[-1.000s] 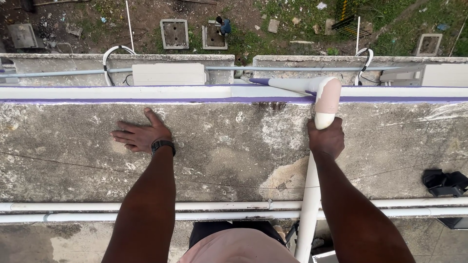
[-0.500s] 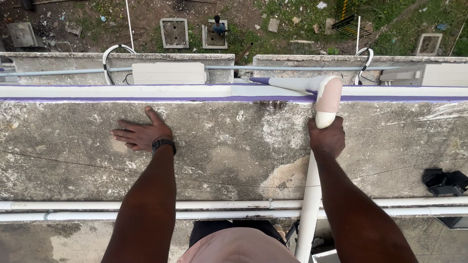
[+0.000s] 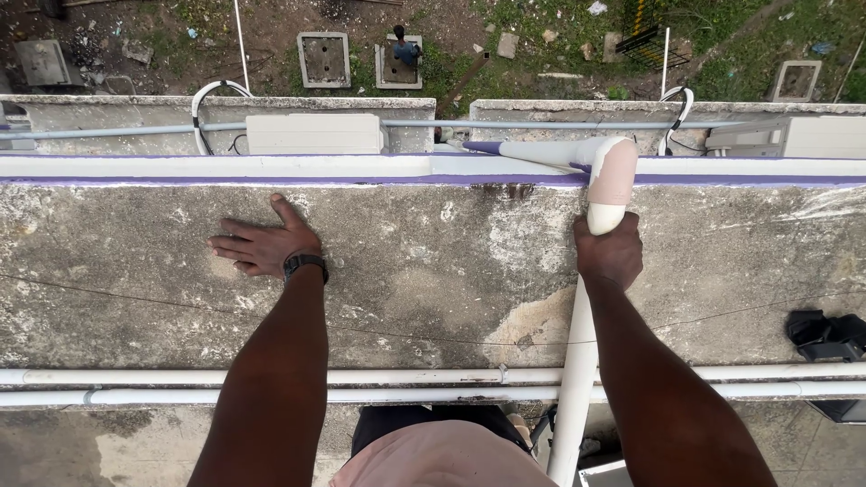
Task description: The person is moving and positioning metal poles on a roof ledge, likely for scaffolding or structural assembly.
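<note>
free: bare ledge top [image 3: 406, 280] between hands | blocked: white pipe [image 3: 577, 361], two horizontal pipes [image 3: 180, 386]

**Weathered concrete ledge and what rests on it**

A broad concrete ledge [image 3: 433, 289] runs across the view, grey, stained and patchy, with a pale worn spot near its middle right. Its far edge carries a white band with a purple stripe [image 3: 180, 180] along it. A left hand [image 3: 262, 245] lies flat on the concrete, fingers spread. A white pipe [image 3: 577, 361] crosses the ledge from near to far, ending in a white elbow fitting [image 3: 610, 180] at the far edge, with a right hand [image 3: 610, 252] gripping it just below the fitting. Along the near edge run 2 white horizontal pipes [image 3: 180, 386]. A dark bundle [image 3: 825, 335] sits at the right.
</note>
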